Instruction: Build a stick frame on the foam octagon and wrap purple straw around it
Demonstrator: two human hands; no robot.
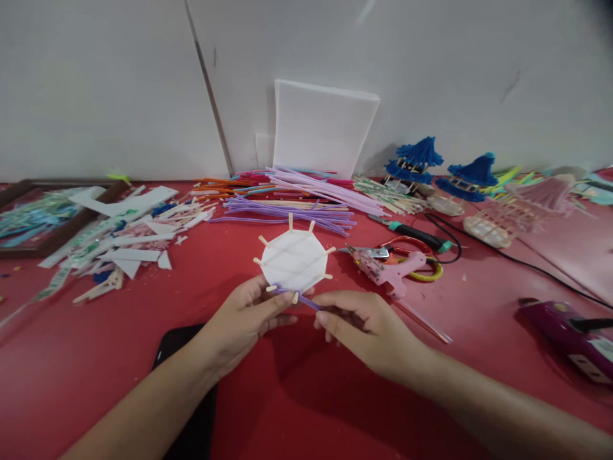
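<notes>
Eight sticks [290, 222] ring the white disc [294, 259] pinched by the left hand [246, 313], while the right hand [366, 322] grasps a purple strip [309, 301] (along the near edge only; other edges are bare).

Pale gray wall panels [119, 83] rise behind a red tabletop [268, 409] | a dark, slanting seam [208, 83] divides the panels | a faint scuff [511, 86] marks the right one | soft light glosses the table's right side

Matt papery octagon [294, 259], wooden sticks [290, 222], smooth red tabletop [71, 358]
</notes>
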